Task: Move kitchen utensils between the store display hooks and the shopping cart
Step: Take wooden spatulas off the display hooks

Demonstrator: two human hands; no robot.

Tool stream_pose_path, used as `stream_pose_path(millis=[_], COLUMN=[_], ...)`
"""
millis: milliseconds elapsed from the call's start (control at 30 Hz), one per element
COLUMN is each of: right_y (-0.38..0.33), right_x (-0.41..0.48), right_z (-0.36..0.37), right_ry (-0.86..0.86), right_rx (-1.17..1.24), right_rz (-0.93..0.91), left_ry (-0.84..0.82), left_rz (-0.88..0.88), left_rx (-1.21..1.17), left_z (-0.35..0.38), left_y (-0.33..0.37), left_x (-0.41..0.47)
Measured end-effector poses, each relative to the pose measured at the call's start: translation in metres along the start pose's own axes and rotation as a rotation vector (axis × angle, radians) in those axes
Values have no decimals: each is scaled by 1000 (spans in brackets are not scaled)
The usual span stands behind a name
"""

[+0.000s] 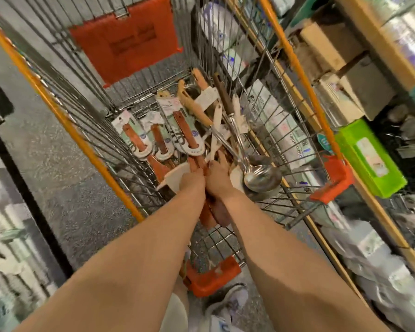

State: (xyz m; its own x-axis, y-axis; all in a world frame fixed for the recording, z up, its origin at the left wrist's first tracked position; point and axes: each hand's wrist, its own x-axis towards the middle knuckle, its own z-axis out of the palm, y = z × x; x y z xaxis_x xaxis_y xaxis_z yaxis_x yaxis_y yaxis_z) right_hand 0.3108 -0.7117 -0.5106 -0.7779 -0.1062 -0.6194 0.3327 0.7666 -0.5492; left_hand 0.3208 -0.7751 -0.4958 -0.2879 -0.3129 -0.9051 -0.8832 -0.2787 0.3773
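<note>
Both arms reach down into the shopping cart [86,130], and the left hand [192,183] and right hand [219,182] meet side by side, fingers curled round a bundle of wooden-handled utensils [215,218]. Two hands are probably used because the loose handles would splay apart in one. The bundle sits low in the basket, its brown ends pointing back toward the person. Three carded spatulas [187,137] lie flat on the wire floor beyond the hands. Steel ladles [261,178] rest just to the right, bowls nested. The store shelf [369,56] runs close beside the cart, though no display hooks are visible.
</note>
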Motion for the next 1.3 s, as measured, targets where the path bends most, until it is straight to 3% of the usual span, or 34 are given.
stream_pose_path(millis=[167,367,533,667,800,1033,1300], right_y=[-26,-54,-51,-19,34,150,230], right_x=[-20,-56,-97,-140,-196,-285,-339], right_z=[-31,-74,-141,-205,-290,-443,-543], right_ry=[-20,101,203,314,396,759,1132], right_rx=[38,141,249,273,240,267,344], right_rz=[-19,-171,-329,-461,-465,-321,-182], left_ry=[54,55,160,139,31,-301,-622], left_rz=[126,294,594,769,861,1005,1093], left_rx=[71,-343,-329,-409,-410,-227,-75], left_z=[1,10,40,89,167,325,446], left_y=[20,30,39,31,9,-21,-34], left_x=[-29,-89,-165,-228,-297,-420,-495])
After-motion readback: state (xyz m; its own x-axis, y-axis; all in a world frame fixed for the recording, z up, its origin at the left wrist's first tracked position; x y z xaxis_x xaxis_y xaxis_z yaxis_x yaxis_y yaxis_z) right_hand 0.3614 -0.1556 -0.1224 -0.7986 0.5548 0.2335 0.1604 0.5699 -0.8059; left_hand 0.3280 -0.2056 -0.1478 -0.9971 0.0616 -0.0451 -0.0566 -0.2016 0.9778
